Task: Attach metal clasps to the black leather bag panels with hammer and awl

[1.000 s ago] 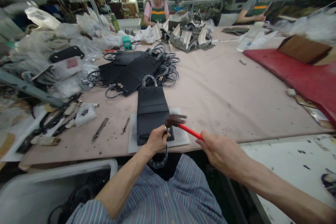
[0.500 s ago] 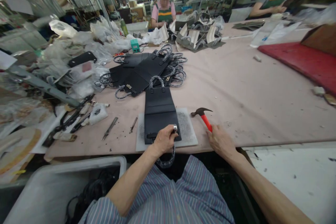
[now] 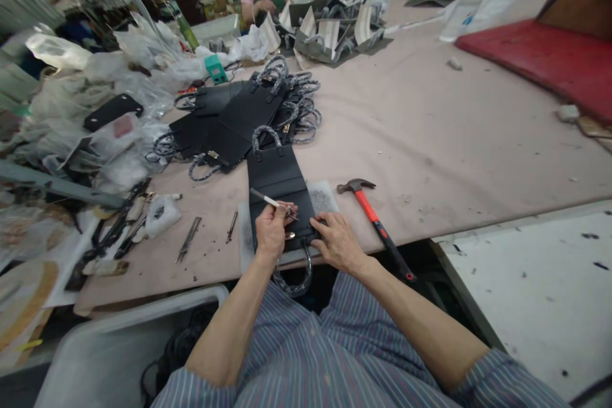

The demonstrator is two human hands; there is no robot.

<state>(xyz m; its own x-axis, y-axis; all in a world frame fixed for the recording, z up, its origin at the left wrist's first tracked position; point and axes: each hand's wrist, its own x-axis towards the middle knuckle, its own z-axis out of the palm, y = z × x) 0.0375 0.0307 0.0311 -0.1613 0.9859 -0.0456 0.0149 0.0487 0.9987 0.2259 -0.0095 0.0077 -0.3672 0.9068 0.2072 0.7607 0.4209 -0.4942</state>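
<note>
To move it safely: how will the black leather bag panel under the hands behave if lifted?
The black leather bag panel seems fairly stiff, lying flat with crisp edges, but may bend at its middle crease. The braided handle hanging past the table edge would likely swing.

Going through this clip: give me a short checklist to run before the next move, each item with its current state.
1. Left hand gripping the white-handled tool: ok.
2. Right hand resting on the black leather bag: ok.
3. Bag lying on the grey mat: ok.
4. Hammer fully on the table edge: not ok, its handle overhangs.
5. Tool tip placed on the bag: cannot tell, the left hand hides it.
</note>
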